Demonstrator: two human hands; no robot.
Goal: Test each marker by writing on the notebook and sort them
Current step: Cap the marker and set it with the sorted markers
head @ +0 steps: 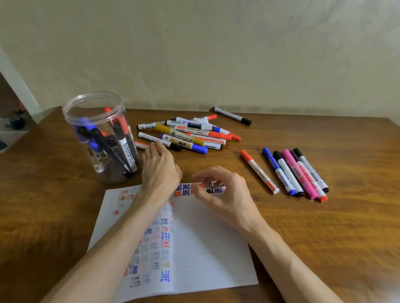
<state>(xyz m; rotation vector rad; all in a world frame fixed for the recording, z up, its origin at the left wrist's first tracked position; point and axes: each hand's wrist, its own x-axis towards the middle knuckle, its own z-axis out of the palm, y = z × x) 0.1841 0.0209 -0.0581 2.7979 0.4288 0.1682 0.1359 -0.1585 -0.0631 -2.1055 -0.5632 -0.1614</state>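
The notebook (209, 249) lies open by the near edge of the table (346, 232), its pages covered in red, blue and black test marks, and both my forearms cross it. My right hand (224, 197) hovers over the notebook's far edge with loosely curled fingers holding nothing, while my left hand (159, 172) stretches with fairly straight fingers to the nearest pens of the marker pile (188, 133); I cannot tell if it touches them. Left stands a clear jar (98, 137) of markers, right lies a sorted row (291, 173), and one black-capped marker (232, 115) lies alone by the far edge.
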